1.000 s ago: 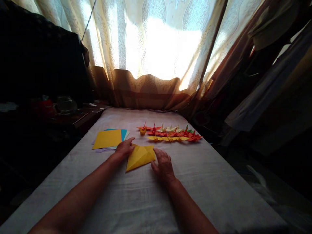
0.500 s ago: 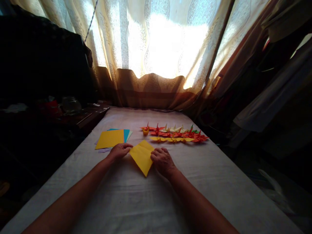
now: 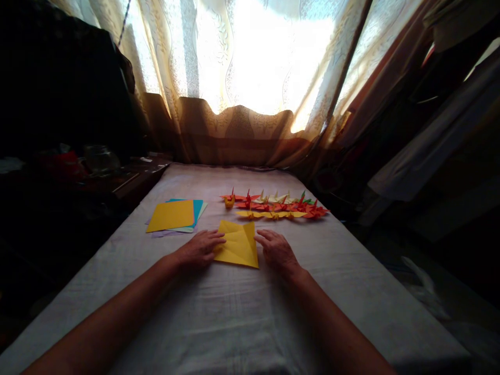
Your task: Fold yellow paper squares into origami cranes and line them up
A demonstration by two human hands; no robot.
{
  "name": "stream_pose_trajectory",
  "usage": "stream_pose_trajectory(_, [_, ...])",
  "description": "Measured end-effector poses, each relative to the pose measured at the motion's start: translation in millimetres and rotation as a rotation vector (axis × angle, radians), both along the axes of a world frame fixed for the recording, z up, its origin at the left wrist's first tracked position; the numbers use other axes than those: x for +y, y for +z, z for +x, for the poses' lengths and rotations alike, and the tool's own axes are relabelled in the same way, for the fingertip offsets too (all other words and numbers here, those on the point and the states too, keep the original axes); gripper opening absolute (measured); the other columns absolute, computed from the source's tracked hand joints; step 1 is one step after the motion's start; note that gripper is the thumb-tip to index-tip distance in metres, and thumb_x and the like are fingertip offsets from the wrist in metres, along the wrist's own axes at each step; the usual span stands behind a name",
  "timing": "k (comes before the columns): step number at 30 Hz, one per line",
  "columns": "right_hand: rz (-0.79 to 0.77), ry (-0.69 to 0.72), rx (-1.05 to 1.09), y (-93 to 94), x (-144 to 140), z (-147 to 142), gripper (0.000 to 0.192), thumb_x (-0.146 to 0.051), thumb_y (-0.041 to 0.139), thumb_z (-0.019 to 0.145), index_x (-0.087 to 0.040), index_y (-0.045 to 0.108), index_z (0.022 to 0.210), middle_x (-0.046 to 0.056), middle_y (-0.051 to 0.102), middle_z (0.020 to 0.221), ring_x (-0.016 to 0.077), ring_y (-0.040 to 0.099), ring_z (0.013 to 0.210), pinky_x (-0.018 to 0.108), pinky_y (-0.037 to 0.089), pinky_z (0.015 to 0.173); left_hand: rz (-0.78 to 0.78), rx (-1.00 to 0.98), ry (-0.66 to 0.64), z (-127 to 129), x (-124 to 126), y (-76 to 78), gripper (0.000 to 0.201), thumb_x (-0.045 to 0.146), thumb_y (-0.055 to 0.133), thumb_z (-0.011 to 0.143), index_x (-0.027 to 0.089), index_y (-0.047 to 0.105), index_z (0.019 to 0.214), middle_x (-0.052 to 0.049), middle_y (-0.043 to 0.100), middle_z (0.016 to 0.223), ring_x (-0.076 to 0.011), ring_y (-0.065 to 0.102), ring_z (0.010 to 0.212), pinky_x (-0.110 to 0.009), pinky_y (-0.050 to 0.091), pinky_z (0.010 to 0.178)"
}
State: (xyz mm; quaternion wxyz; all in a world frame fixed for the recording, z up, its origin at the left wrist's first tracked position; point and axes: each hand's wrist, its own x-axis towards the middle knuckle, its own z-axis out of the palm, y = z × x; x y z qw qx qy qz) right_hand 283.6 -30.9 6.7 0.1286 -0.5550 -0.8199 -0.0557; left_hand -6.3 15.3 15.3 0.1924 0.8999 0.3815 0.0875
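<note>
A creased yellow sheet of origami paper [image 3: 237,246] lies on the white cloth between my two hands, one edge toward me and its far edge slightly raised. My left hand [image 3: 201,247] rests on its left side, fingers stretched over the paper. At the right edge, my right hand [image 3: 278,251] has its fingers extended and apart, the tips at or just beside the paper. Behind the sheet stand rows of folded paper cranes, with yellow cranes [image 3: 273,214] nearest, red cranes [image 3: 269,207] behind them and pale cranes [image 3: 276,198] farther back.
To the left lies a stack of coloured paper [image 3: 171,215], yellow on top with blue and pale sheets under it. A small orange folded piece [image 3: 229,202] stands left of the cranes. A dark side table [image 3: 136,174] holds a glass jug [image 3: 100,159]. Curtains [image 3: 234,125] hang behind.
The yellow sheet has turned from corner-toward-me to edge-toward-me. My right hand has loosened from it and opened, and my left hand has moved onto its left side. The view has tilted slightly.
</note>
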Motion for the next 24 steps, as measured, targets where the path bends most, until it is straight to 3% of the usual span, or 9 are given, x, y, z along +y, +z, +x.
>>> stream_pose_trajectory(4, [0.009,0.019,0.021,-1.3,-16,-9,0.038,-0.010,0.053,0.083,-0.022,0.072,0.113,0.009,0.061,0.137,0.0280,0.050,0.131,0.043,0.040,0.105,0.028,0.153,-0.009,-6,9,-0.8,0.060,0.009,0.046,0.079,0.027,0.056,0.135,-0.005,0.052,0.148,-0.0286,0.036,0.144,-0.060,0.020,0.117])
stream_pose_trajectory(9, [0.113,0.039,0.048,-6.7,-35,-17,0.036,-0.013,0.057,0.082,-0.022,0.072,0.114,0.012,0.054,0.144,0.0291,0.045,0.135,0.045,0.036,0.108,0.074,0.176,0.001,-3,3,-1.4,0.049,0.014,0.041,0.089,0.030,0.059,0.132,-0.006,0.054,0.146,-0.0267,0.041,0.141,-0.059,0.019,0.117])
stream_pose_trajectory(13, [0.120,0.064,0.048,-12.5,-44,-18,0.026,-0.021,0.061,0.086,-0.026,0.073,0.108,0.009,0.059,0.139,0.0282,0.049,0.130,0.044,0.038,0.105,0.186,0.228,0.004,4,-13,2.2,0.044,0.019,0.049,0.090,0.030,0.061,0.131,-0.009,0.058,0.141,-0.0283,0.048,0.134,-0.057,0.025,0.115])
stream_pose_trajectory(19, [0.096,-0.048,0.008,-6.5,-35,-9,0.016,-0.021,0.058,0.091,-0.024,0.074,0.093,0.009,0.069,0.120,0.0261,0.058,0.111,0.037,0.048,0.089,0.453,0.189,0.001,17,-31,3.4,0.021,0.026,0.063,0.087,0.028,0.074,0.105,-0.008,0.070,0.114,-0.0263,0.061,0.113,-0.052,0.034,0.111])
stream_pose_trajectory(24, [0.100,0.001,0.159,-6.6,-37,-14,0.030,-0.012,0.057,0.086,-0.022,0.070,0.111,0.010,0.069,0.113,0.0227,0.063,0.102,0.033,0.052,0.089,0.614,0.148,-0.037,40,-36,-8.3,0.014,0.014,0.063,0.085,0.019,0.076,0.082,-0.009,0.069,0.121,-0.0277,0.057,0.122,-0.048,0.036,0.112])
